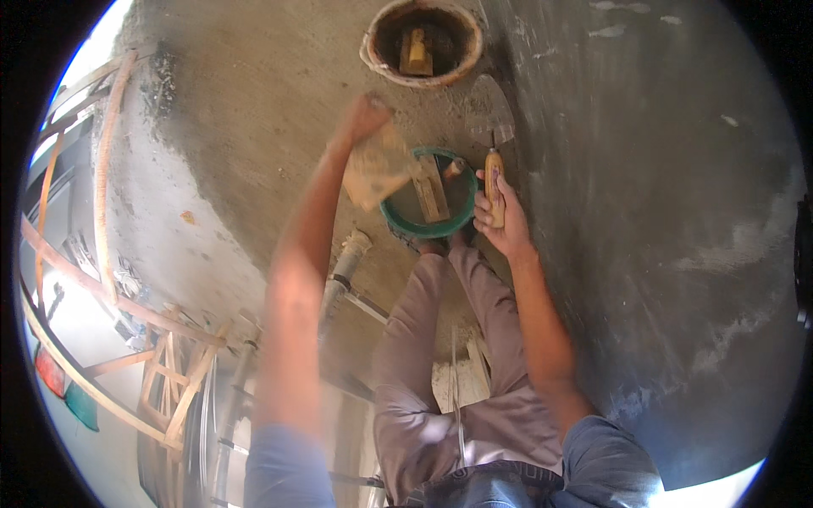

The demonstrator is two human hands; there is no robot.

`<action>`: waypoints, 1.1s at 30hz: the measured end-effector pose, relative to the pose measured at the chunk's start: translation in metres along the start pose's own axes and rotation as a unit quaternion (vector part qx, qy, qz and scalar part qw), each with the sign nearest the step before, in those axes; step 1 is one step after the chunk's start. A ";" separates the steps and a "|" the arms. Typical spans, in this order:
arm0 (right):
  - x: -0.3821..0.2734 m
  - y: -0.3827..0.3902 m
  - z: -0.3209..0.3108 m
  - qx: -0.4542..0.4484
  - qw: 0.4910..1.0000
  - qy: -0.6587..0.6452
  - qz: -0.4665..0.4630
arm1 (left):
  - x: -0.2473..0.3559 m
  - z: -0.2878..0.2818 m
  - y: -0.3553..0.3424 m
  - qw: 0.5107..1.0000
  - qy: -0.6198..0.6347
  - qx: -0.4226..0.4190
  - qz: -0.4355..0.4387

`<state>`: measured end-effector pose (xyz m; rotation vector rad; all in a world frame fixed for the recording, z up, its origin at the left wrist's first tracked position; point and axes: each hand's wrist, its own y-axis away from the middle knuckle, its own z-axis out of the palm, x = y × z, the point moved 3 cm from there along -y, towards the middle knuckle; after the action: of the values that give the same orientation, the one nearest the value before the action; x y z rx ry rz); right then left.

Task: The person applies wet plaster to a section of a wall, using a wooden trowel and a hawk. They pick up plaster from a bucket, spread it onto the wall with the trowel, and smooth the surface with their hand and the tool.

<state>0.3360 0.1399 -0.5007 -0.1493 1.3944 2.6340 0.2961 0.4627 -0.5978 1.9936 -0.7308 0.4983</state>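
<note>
My right hand (505, 218) is closed round the wooden handle of a trowel (494, 182). Its grey, mortar-smeared blade points away from me, beside the dark wall. On the left, my left hand (369, 118) is smeared by motion and grips the far end of a flat, tan, squarish board (381, 165). The board's near right corner overlaps the rim of a green bucket (432, 229) between the two hands. Inside that bucket rests a wooden float (432, 193), and a short brown handle shows beside it.
Farther off stands a mortar-caked tub (369, 52) with a yellow-handled float (416, 52) in it. A dark plastered wall (669, 212) rises along my right. Metal pipes (343, 271) run by my left leg, and wooden framing (174, 381) stands at the far left.
</note>
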 end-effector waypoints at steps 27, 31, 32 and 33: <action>-0.107 -0.133 0.039 0.062 0.876 0.443 -0.182 | -0.105 0.193 0.207 0.970 -0.015 -0.040 -0.239; -0.144 -0.212 0.061 0.109 0.806 0.568 -0.121 | -0.083 0.234 0.167 0.974 -0.063 0.004 -0.217; -0.144 -0.220 0.068 0.128 0.792 0.587 -0.110 | -0.082 0.240 0.157 0.976 -0.079 0.016 -0.204; -0.134 -0.220 0.081 0.143 0.795 0.571 -0.149 | -0.093 0.248 0.148 0.976 -0.087 0.032 -0.196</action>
<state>0.5077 0.3164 -0.6127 -1.9669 1.7501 1.9437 0.1417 0.2157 -0.6826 2.1910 -0.4108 0.1144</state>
